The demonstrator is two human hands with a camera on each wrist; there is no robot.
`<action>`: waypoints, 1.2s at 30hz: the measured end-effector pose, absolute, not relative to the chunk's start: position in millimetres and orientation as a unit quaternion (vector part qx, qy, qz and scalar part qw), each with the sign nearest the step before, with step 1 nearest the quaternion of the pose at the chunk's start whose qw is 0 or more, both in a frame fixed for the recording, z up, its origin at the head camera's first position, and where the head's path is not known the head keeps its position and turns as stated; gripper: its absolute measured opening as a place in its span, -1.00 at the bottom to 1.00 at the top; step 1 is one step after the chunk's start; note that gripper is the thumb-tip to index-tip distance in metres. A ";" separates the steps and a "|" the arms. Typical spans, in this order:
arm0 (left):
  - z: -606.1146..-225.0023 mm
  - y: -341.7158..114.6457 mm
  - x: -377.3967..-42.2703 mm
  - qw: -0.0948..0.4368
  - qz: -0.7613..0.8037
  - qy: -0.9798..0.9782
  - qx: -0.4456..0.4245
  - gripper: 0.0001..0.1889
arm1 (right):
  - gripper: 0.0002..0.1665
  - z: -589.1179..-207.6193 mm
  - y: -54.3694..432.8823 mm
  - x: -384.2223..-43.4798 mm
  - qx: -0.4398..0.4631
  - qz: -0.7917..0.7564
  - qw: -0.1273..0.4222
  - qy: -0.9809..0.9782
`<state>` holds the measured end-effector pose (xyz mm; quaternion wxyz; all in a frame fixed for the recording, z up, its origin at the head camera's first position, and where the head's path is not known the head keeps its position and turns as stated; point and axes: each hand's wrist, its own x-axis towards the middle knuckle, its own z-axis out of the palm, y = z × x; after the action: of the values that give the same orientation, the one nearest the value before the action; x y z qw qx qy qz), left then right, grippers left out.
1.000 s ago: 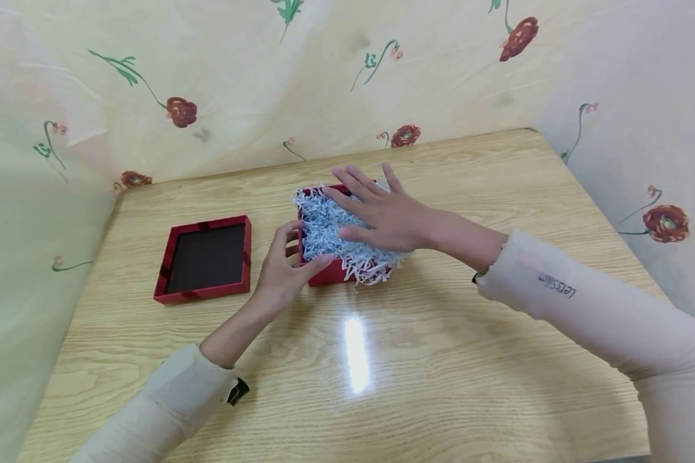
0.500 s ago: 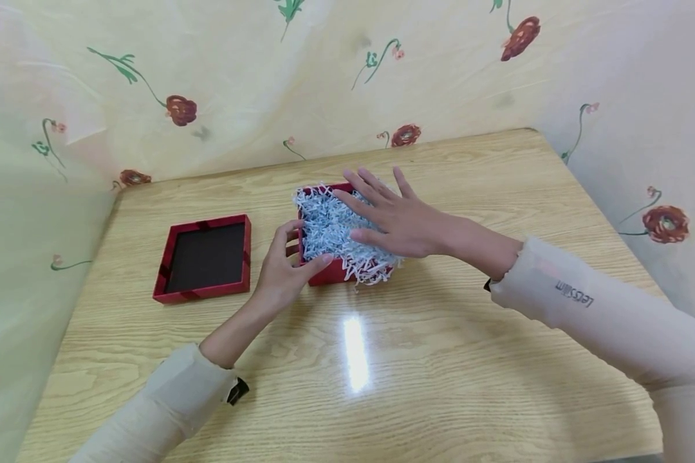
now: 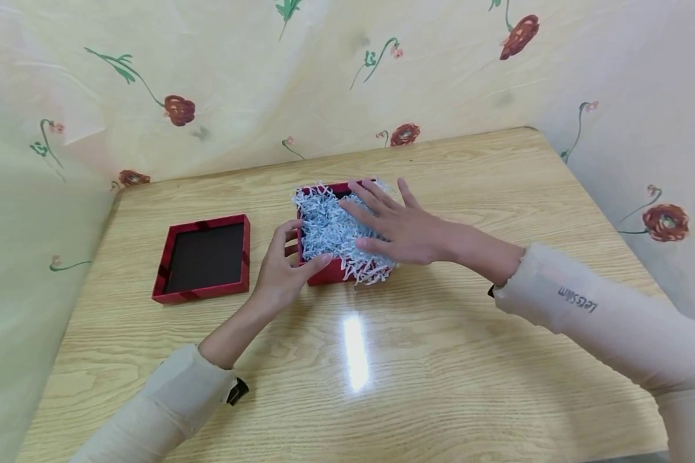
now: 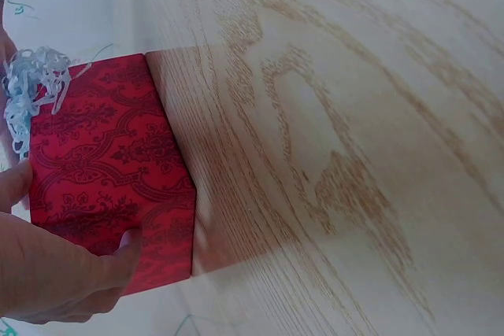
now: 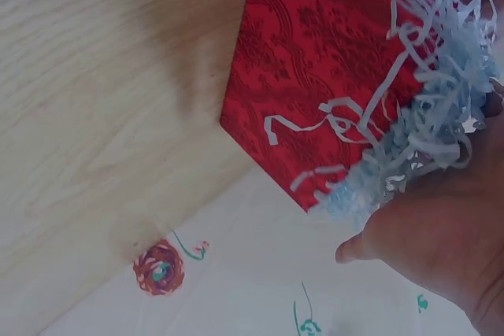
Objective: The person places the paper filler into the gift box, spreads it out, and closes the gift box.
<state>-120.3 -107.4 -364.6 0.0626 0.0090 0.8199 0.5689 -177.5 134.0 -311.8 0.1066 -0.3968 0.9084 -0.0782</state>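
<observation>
A red patterned box (image 3: pixel 326 273) stands on the table, heaped with pale blue shredded paper (image 3: pixel 326 225). Some strands spill over its front right corner, and in the right wrist view loose paper strips (image 5: pixel 342 120) hang over its red side. My left hand (image 3: pixel 279 273) grips the box's left corner, the thumb on the front and the fingers along the left side. With fingers spread and straight, my right hand (image 3: pixel 408 231) rests palm down on the right part of the paper. It hides the box's right rim in the head view.
Left of the box lies a shallow red lid (image 3: pixel 201 294), its black inside facing up. The wooden table (image 3: pixel 440 373) reaches back to a flowered cloth (image 3: pixel 231 77) that hangs behind and at both sides.
My right hand has slid right and a little nearer over the paper, baring more of the paper and the back rim. The left hand and box have stayed in place.
</observation>
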 end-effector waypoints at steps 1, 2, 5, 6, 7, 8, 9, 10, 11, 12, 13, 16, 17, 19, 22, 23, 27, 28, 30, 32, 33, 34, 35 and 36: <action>-364.5 -107.5 -120.4 0.063 0.569 0.820 0.010 -0.20 | -0.18 -313.4 133.4 -177.0 -0.397 -0.078 0.111 0.908; -364.4 -107.6 -120.4 0.063 0.570 0.819 0.010 -0.20 | -0.17 -315.1 132.5 -176.8 -0.398 -0.079 0.115 0.907; -363.8 -107.6 -120.4 0.064 0.572 0.818 0.010 -0.20 | -0.17 -319.2 128.6 -177.1 -0.401 -0.078 0.123 0.904; -363.4 -107.7 -120.4 0.064 0.572 0.817 0.011 -0.20 | -0.17 -319.9 126.8 -177.7 -0.402 -0.077 0.125 0.904; -363.4 -107.9 -120.4 0.065 0.574 0.817 0.011 -0.20 | -0.17 -320.9 124.6 -178.5 -0.402 -0.078 0.127 0.903; -363.4 -108.1 -120.3 0.065 0.575 0.816 0.010 -0.19 | -0.18 -321.8 122.1 -179.6 -0.402 -0.081 0.129 0.903; -363.4 -108.3 -120.2 0.066 0.575 0.815 0.010 -0.19 | -0.18 -322.2 119.7 -180.6 -0.402 -0.082 0.130 0.903; -363.3 -108.5 -120.3 0.067 0.575 0.815 0.010 -0.19 | -0.19 -322.6 117.0 -182.0 -0.403 -0.084 0.132 0.902; -363.2 -108.7 -120.3 0.067 0.576 0.815 0.009 -0.19 | -0.19 -322.9 114.2 -183.4 -0.404 -0.084 0.134 0.901; -363.1 -108.8 -120.4 0.067 0.576 0.815 0.009 -0.19 | -0.20 -323.0 111.6 -184.7 -0.405 -0.085 0.137 0.900; -363.1 -108.9 -120.5 0.067 0.576 0.814 0.009 -0.20 | -0.20 -323.3 109.0 -186.2 -0.406 -0.086 0.141 0.899; -363.2 -108.9 -121.0 0.068 0.575 0.815 0.010 -0.21 | -0.21 -324.5 101.4 -190.5 -0.407 -0.076 0.152 0.897; -363.3 -108.9 -121.2 0.068 0.575 0.816 0.011 -0.20 | -0.22 -325.1 98.9 -192.1 -0.406 -0.069 0.157 0.897; -363.5 -109.0 -121.6 0.069 0.574 0.816 0.013 -0.21 | -0.22 -326.2 94.1 -195.7 -0.405 -0.055 0.166 0.897; -363.2 -109.8 -121.8 0.071 0.574 0.815 0.013 -0.20 | -0.23 -326.6 86.7 -201.2 -0.403 -0.026 0.184 0.896; -362.8 -110.1 -121.7 0.072 0.574 0.815 0.012 -0.20 | -0.24 -326.1 84.1 -202.8 -0.401 -0.017 0.193 0.895; -361.5 -111.4 -121.5 0.072 0.571 0.818 0.010 -0.21 | -0.25 -324.8 75.0 -209.3 -0.391 0.015 0.231 0.891; -361.2 -111.5 -121.4 0.072 0.570 0.819 0.010 -0.20 | -0.25 -325.1 73.0 -211.3 -0.388 0.021 0.241 0.889; -360.9 -111.6 -121.5 0.070 0.570 0.818 0.010 -0.21 | -0.25 -326.2 69.7 -215.2 -0.381 0.027 0.262 0.886; -360.6 -111.2 -121.2 0.070 0.571 0.818 0.009 -0.21 | -0.25 -328.2 67.2 -219.2 -0.375 0.028 0.280 0.883; -360.7 -110.9 -121.3 0.070 0.572 0.818 0.008 -0.21 | -0.25 -329.5 66.3 -220.9 -0.372 0.027 0.288 0.882; -360.5 -110.6 -121.2 0.070 0.573 0.817 0.008 -0.22 | -0.25 -330.9 65.7 -222.4 -0.369 0.026 0.294 0.881; -360.4 -110.3 -121.3 0.070 0.573 0.817 0.009 -0.22 | -0.25 -332.2 65.2 -223.5 -0.365 0.024 0.300 0.881; -360.3 -110.1 -121.4 0.071 0.572 0.817 0.008 -0.22 | -0.25 -333.6 64.8 -224.6 -0.364 0.025 0.304 0.880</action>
<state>-121.4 -110.1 -360.3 0.0709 0.0080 0.8174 0.5716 -224.6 64.8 -333.6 0.3040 -0.3638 0.8801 0.0251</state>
